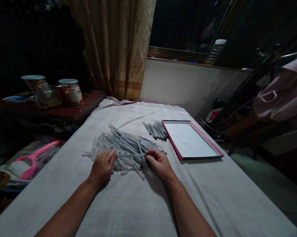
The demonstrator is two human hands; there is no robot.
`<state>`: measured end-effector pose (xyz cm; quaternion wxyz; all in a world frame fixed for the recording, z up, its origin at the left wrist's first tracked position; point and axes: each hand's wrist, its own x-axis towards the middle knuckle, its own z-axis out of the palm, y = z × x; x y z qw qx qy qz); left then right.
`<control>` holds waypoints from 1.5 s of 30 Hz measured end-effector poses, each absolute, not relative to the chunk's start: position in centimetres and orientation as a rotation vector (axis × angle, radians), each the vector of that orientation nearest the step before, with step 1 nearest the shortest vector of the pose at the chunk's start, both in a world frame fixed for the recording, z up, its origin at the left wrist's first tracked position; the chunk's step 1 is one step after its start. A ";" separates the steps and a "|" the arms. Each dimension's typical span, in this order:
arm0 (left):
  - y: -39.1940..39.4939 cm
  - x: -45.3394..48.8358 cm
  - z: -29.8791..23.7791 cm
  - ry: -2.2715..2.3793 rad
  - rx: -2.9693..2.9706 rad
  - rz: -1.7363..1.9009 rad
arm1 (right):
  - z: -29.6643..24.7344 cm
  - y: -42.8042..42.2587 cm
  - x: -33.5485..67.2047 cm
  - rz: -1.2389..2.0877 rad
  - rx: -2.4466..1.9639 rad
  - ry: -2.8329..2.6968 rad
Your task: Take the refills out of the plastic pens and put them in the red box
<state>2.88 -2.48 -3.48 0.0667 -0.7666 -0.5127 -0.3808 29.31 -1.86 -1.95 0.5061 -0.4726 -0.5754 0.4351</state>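
Note:
My left hand (104, 165) and my right hand (159, 162) are both closed on one slim grey pen (131, 155), stretched level between them. The left pinches one end, the right the other, darker end. Under and behind the pen spreads a loose pile of pens and clear caps (121, 140), with pieces lying at many angles. Beyond my right hand lies a neater row of pens (155, 130) with dark tips. It sits beside a shallow box lid (193, 140) with a white inside and red and black edges.
A pale cloth (128, 207) covers the table. On the left, jars (74, 93) and a glass mug (48, 97) stand on a dark wooden table (86, 108), above a pink-handled object (32, 161). A curtain (123, 49) and window are behind; pink cloth (282, 92) hangs at right.

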 end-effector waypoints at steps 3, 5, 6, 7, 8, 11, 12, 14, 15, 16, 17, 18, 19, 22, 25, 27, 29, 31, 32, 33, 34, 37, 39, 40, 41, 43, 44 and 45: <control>-2.5 3.0 -3.5 -1.549 -2.315 -1.143 | -2.1 -1.8 29.3 1.032 -1.156 -1.362; -2.6 3.0 -3.4 -1.543 -2.320 -1.143 | -2.2 -1.7 29.2 1.023 -1.172 -1.340; -2.6 3.1 -3.4 -1.538 -2.322 -1.143 | -2.3 -1.7 29.2 1.021 -1.178 -1.333; -2.6 3.1 -3.4 -1.532 -2.324 -1.143 | -2.3 -1.7 29.2 1.021 -1.181 -1.329; -2.6 3.1 -3.4 -1.528 -2.325 -1.143 | -2.4 -1.6 29.2 1.022 -1.180 -1.328; -2.6 3.1 -3.4 -1.519 -2.321 -1.141 | -2.5 -1.6 29.1 1.016 -1.170 -1.323; -2.6 3.0 -3.4 -1.516 -2.320 -1.140 | -2.5 -1.6 29.1 1.013 -1.167 -1.321; -2.6 3.0 -3.5 -1.509 -2.317 -1.140 | -2.5 -1.6 29.0 1.010 -1.166 -1.320; -2.6 3.0 -3.5 -1.504 -2.316 -1.140 | -2.6 -1.6 29.1 1.010 -1.168 -1.321; -2.6 3.0 -3.5 -1.500 -2.316 -1.141 | -2.6 -1.6 29.1 1.010 -1.172 -1.323; -2.6 3.1 -3.5 -1.497 -2.317 -1.140 | -2.6 -1.6 29.1 1.010 -1.176 -1.325; -2.6 3.1 -3.5 -1.495 -2.318 -1.140 | -2.6 -1.6 29.2 1.008 -1.179 -1.327; -2.6 3.1 -3.5 -1.492 -2.319 -1.140 | -2.6 -1.6 29.2 1.005 -1.179 -1.327; -2.6 3.1 -3.5 -1.488 -2.323 -1.144 | -2.6 -1.6 29.3 1.000 -1.167 -1.316; -2.6 3.2 -3.5 -1.488 -2.322 -1.153 | -2.6 -1.5 29.3 1.028 -1.163 -1.308; -2.6 3.1 -3.5 -1.489 -2.319 -1.158 | -2.6 -1.4 29.3 1.046 -1.164 -1.313; -2.6 3.1 -3.6 -1.486 -2.318 -1.158 | -2.6 -1.5 29.3 1.045 -1.153 -1.316; -2.6 3.1 -3.6 -1.485 -2.316 -1.154 | -2.6 -1.5 29.2 1.038 -1.136 -1.313; -2.6 3.2 -3.6 -1.485 -2.315 -1.151 | -2.5 -1.6 29.1 1.037 -1.132 -1.312; -2.6 3.2 -3.6 -1.486 -2.313 -1.148 | -2.5 -1.6 29.1 1.037 -1.133 -1.314; -2.6 3.2 -3.6 -1.487 -2.312 -1.145 | -2.5 -1.6 29.0 1.035 -1.136 -1.317; -2.6 3.2 -3.4 -1.490 -2.315 -1.135 | -2.4 -1.5 29.1 0.998 -1.157 -1.325; -2.5 3.0 -3.3 -1.497 -2.313 -1.132 | -2.3 -1.2 29.7 0.938 -1.176 -1.312; -2.4 2.9 -3.2 -1.504 -2.309 -1.132 | -2.3 -1.0 30.2 0.900 -1.191 -1.298; -2.3 2.7 -3.2 -1.512 -2.303 -1.133 | -2.3 -0.8 30.7 0.860 -1.212 -1.282; -2.2 2.4 -3.1 -1.523 -2.293 -1.139 | -2.3 -0.4 32.1 0.788 -1.270 -1.256; -2.2 2.3 -3.1 -1.524 -2.291 -1.143 | -2.4 -0.3 32.7 0.761 -1.307 -1.254; -2.1 2.2 -3.1 -1.523 -2.290 -1.147 | -2.5 -0.2 33.3 0.741 -1.346 -1.262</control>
